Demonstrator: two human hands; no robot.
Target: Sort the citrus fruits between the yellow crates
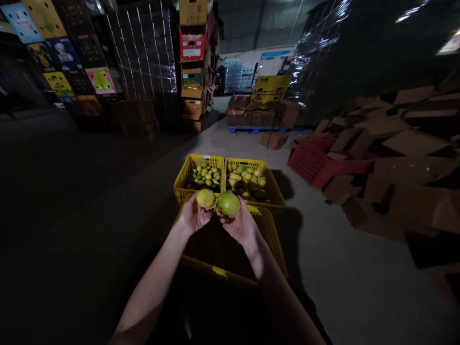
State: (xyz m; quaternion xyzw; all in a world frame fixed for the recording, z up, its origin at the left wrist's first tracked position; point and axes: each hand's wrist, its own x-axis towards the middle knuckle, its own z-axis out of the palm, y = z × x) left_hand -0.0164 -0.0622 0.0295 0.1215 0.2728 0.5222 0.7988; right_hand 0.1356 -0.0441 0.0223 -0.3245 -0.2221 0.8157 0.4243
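Note:
My left hand point(194, 216) holds a rounded yellow fruit point(206, 198), thumb at its side and fingers beneath. A larger green-yellow fruit point(229, 204) with a glossy skin is in my right hand point(244, 225), gripped from below and the right. Both look like lemons or mangoes; I cannot tell which. They are side by side, almost touching, above a yellow plastic crate point(278, 244) whose inside is dark. Beyond it, a left yellow crate point(179, 184) contains smaller green and yellow fruits point(208, 176). The right yellow crate point(275, 191) contains mostly larger yellow-green fruits point(253, 181).
Flattened cardboard point(413, 187) is heaped on the right around a red crate point(312, 163). Stacked cartons point(193, 76) and a wrapped pallet load point(143, 52) stand behind on the left. Boxes rest on a blue pallet point(257, 129) at the back. Grey concrete floor point(334, 268) surrounds the crates.

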